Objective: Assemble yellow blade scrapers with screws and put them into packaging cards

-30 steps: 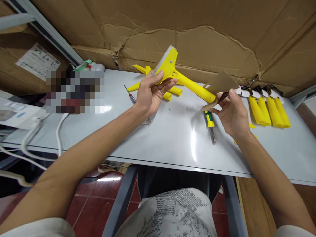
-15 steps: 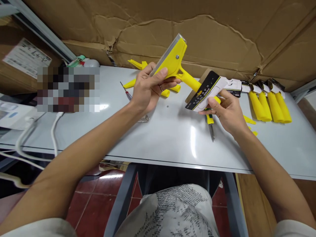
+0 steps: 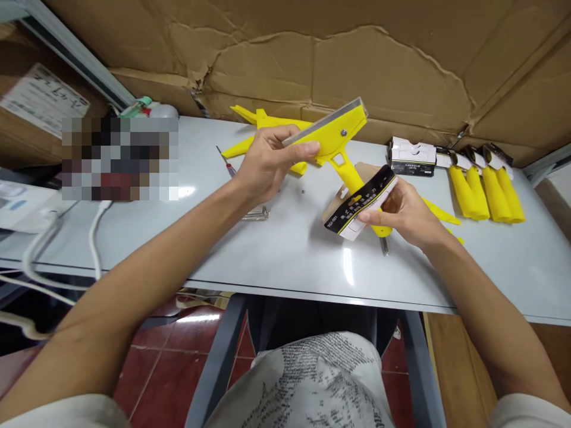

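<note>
My left hand [image 3: 270, 163] grips the wide head of a yellow scraper [image 3: 335, 132], thumb on its face near a metal strip along the upper edge. A screw shows in the head. The scraper's handle slants down to the right through a folded black and white packaging card [image 3: 357, 205]. My right hand [image 3: 397, 211] pinches that card by its right side, close to the handle's lower end. Below the handle end, a metal shaft [image 3: 384, 246] pokes out over the table; the rest of that tool is hidden.
Several yellow scrapers with cards [image 3: 486, 190] lie at the right, beside a stack of cards [image 3: 413, 157]. More yellow parts [image 3: 243, 147], a thin screwdriver [image 3: 229, 167] and metal pieces [image 3: 259, 214] lie behind and below my left hand. Cardboard [image 3: 357, 65] walls the back.
The scraper has moved down and to the right, its head turned flatter. The card has shifted down and left with my right hand, and the handle end now sticks out below it.
</note>
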Tool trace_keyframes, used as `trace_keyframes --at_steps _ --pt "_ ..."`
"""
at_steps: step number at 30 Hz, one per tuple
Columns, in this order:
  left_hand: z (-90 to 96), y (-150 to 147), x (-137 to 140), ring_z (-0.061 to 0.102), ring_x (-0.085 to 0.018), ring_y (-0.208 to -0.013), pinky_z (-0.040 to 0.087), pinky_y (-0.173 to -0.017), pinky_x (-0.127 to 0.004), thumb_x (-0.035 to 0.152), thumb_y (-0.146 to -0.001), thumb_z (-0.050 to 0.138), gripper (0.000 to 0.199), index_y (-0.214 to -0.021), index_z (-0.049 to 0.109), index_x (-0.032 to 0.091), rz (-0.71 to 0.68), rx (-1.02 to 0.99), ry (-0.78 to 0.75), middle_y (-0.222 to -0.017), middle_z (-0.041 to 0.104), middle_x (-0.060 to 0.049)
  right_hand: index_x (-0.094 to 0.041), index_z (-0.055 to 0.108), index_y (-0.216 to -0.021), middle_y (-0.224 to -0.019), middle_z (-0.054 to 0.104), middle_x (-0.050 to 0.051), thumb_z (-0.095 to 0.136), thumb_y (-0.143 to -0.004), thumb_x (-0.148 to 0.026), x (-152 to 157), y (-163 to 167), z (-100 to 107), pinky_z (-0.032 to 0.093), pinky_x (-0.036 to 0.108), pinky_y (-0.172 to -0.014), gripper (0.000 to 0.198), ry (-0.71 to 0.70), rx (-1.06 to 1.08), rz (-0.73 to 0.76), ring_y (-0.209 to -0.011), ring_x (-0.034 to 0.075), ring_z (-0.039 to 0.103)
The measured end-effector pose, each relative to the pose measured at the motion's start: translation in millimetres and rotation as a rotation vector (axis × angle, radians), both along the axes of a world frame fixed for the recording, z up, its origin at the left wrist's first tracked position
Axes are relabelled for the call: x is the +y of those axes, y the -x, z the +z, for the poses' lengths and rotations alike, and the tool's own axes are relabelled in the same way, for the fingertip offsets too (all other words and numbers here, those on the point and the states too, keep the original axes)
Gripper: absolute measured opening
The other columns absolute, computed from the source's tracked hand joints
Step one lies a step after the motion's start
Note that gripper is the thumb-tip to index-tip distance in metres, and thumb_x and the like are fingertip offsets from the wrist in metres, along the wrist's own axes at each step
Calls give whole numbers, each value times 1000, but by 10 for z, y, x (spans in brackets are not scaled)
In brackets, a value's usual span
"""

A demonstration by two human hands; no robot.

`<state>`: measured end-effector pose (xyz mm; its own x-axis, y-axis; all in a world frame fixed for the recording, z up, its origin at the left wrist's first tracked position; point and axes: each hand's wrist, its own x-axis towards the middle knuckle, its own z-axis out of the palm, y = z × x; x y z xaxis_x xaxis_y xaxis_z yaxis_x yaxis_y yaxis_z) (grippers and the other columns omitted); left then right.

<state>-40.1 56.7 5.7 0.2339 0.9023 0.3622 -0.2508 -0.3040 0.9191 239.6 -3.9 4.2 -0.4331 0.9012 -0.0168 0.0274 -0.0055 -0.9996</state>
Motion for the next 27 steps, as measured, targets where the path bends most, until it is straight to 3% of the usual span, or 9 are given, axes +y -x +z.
trace_keyframes --at_steps 3,6,11,12,15,18,20,24,27 --pt "-36 -42 -61 77 -18 -91 61 -89 -35 47 -76 105 44 -64 72 20 -35 91 -52 -90 81 -2 -32 62 -142 -124 81 3 110 -68 -47 0 25 -2 74 41 -79 90 -5 34 -65 -98 25 82" --pt "-68 -123 -183 78 -21 -101 59 -95 -36 59 -77 104 49 -64 77 21 -110 275 -117 -100 85 -6 -36 51 -155 -121 82 2 109 -69 -50 -15 46 2 75 42 -71 104 10 7 -47 -93 27 83" --pt "-70 -224 -356 74 -19 -87 57 -83 -33 87 -101 64 75 -79 86 19 -256 376 -65 -94 83 -10 -45 26 -172 -100 81 -3 104 -76 -57 -3 76 -78 66 36 -53 123 -12 2 -47 -73 24 81" --pt "-72 -230 -365 72 -18 -84 57 -79 -31 87 -100 66 74 -82 86 18 -265 378 -60 -93 82 -9 -46 18 -174 -92 79 -5 102 -79 -58 6 79 -101 62 33 -50 128 -17 -9 -49 -67 23 79" --pt "-101 -223 -325 71 -16 -82 56 -72 -28 71 -87 93 53 -84 87 18 -194 353 -30 -91 81 -6 -46 -3 -177 -74 71 -11 97 -84 -62 21 86 -144 56 29 -46 138 -46 -50 -36 -53 20 72" --pt "-151 -187 -210 74 -16 -82 61 -76 -28 49 -78 103 37 -87 87 17 -44 245 53 -89 83 -4 -45 -6 -178 -81 73 -10 96 -85 -61 1 84 -132 56 29 -45 139 -114 -115 -62 -49 18 69" --pt "-185 -161 -125 75 -15 -80 62 -75 -27 36 -77 101 28 -87 84 17 52 176 80 -88 82 -3 -46 2 -179 -92 75 -6 93 -89 -54 -25 78 -104 58 29 -47 128 -169 -190 -75 -53 16 70" --pt "-246 -142 -30 77 -14 -79 63 -74 -25 19 -76 95 37 -109 79 19 87 109 150 -87 81 0 -39 58 -162 -112 74 2 76 -100 -36 -66 86 -74 60 28 -52 64 -345 -407 -77 -61 12 70" --pt "-269 -155 -32 78 -14 -81 63 -73 -25 20 -79 93 46 -122 76 19 56 112 183 -89 81 0 -33 76 -147 -108 76 3 71 -96 -24 -46 91 -74 61 29 -60 52 -481 -528 -112 -68 12 66"
